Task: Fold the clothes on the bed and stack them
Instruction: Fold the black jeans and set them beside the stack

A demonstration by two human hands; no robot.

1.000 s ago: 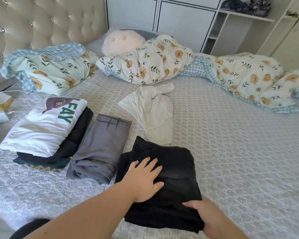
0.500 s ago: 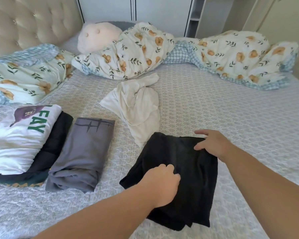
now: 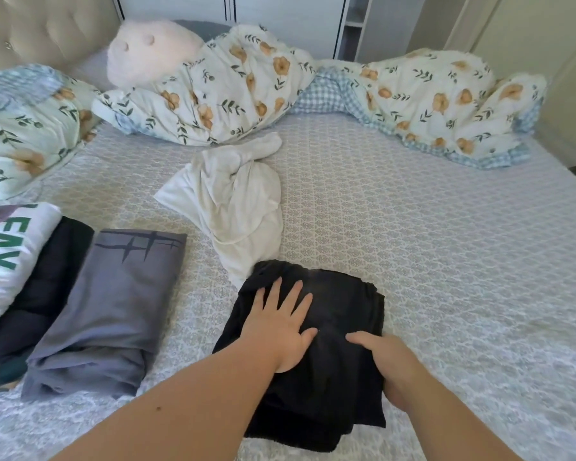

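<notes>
Nearest you, the black garment (image 3: 316,354) lies folded into a thick, rough rectangle on the patterned bedspread (image 3: 446,261), and both of your hands are on it. Your left hand (image 3: 281,327) lies flat on its upper left part, palm down and fingers spread wide, pressing rather than gripping. Your right hand (image 3: 384,364) sits at the garment's right edge with the fingers curled; it looks to be pinching the edge layers, though the fingertips are hidden, so I cannot tell how firm that hold is. Both forearms reach in from the bottom of the view, the left one angled across from lower left.

To your left, just beside the black garment, the grey folded garment (image 3: 113,304) lies on its own, not yet stacked. Touching its left side is the stack (image 3: 24,287) (a white shirt with green lettering on top of darker folded pieces), partly cut off by the frame.

Beyond your hands, the cream garment (image 3: 233,201) lies crumpled and twisted, its lower end touching the black garment's far edge. It is clearly unfolded.

By my judgement you are well along: several pieces are folded, the black one looks nearly finished, the cream one remains, and the loose folded pieces await stacking. Farthest off, the floral duvet (image 3: 429,104) is bunched along the bed's far side.
</notes>
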